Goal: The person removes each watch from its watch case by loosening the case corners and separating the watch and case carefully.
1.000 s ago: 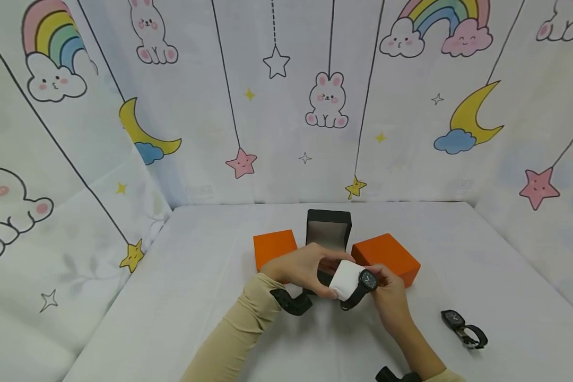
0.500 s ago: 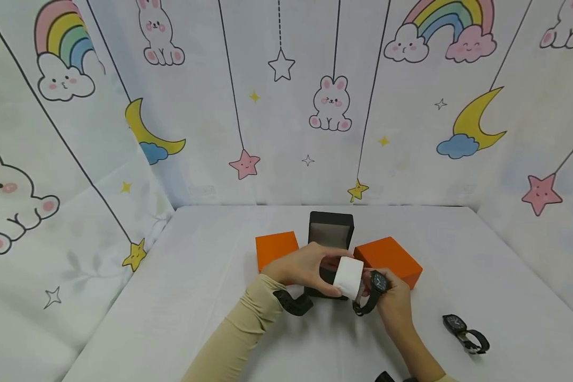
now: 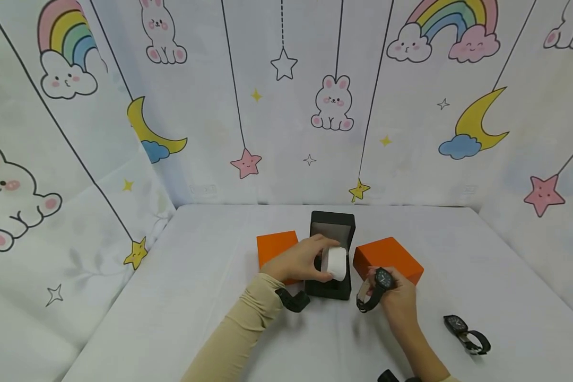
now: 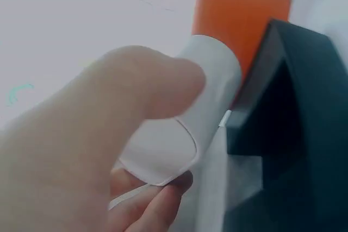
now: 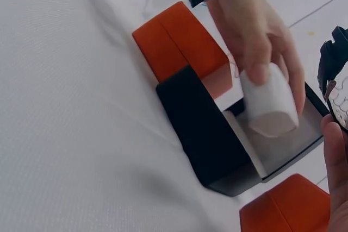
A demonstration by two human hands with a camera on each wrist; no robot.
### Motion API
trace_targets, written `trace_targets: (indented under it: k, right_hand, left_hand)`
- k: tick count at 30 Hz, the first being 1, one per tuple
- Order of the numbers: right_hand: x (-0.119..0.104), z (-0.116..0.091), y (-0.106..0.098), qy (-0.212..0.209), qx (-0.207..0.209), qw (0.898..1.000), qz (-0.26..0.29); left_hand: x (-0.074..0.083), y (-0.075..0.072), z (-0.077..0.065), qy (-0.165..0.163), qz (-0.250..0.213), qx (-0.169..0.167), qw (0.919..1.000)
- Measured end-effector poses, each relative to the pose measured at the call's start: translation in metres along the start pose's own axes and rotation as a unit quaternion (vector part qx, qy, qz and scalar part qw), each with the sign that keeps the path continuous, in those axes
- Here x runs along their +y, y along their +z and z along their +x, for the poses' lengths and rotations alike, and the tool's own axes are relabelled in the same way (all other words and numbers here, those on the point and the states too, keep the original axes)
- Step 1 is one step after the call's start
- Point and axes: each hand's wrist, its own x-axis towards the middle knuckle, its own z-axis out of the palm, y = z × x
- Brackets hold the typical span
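My left hand pinches a white watch cushion between thumb and fingers, over the open black watch box. The left wrist view shows the thumb pressed on the cushion's side, with the black box close by on the right. My right hand holds a wristwatch with a dark dial and black strap, its band still looped, apart from the cushion. At the right edge of the right wrist view, part of that watch shows above my fingers.
An orange box lies left of the black box, partly behind my left forearm. Another orange box stands just behind my right hand. A second black wristwatch lies at the right on the white tabletop.
The watch has come off the white cushion and moved right with my right hand. My left hand has moved the cushion slightly up and left, over the black box.
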Motion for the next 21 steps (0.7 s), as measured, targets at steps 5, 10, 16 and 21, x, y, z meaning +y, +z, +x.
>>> trace_targets:
  k: [5,10,16,21]
  right_hand:
    - [-0.001,0.001,-0.003,-0.01,-0.002,1.0,-0.018]
    - [-0.002,0.003,-0.008,-0.02,-0.014,0.999,-0.048]
    - [-0.001,0.005,-0.013,-0.033,-0.026,0.994,-0.097]
    - [0.001,0.006,-0.016,-0.034,-0.036,0.991,-0.126]
  left_hand:
    - [-0.003,0.005,-0.001,0.005,0.034,-0.01,0.9994]
    - [-0.002,0.005,-0.001,0.002,0.048,-0.014,0.9988]
    - [0.002,0.006,-0.001,-0.013,0.092,-0.022,0.9955]
    - [0.005,0.009,-0.002,-0.032,0.112,-0.02,0.993]
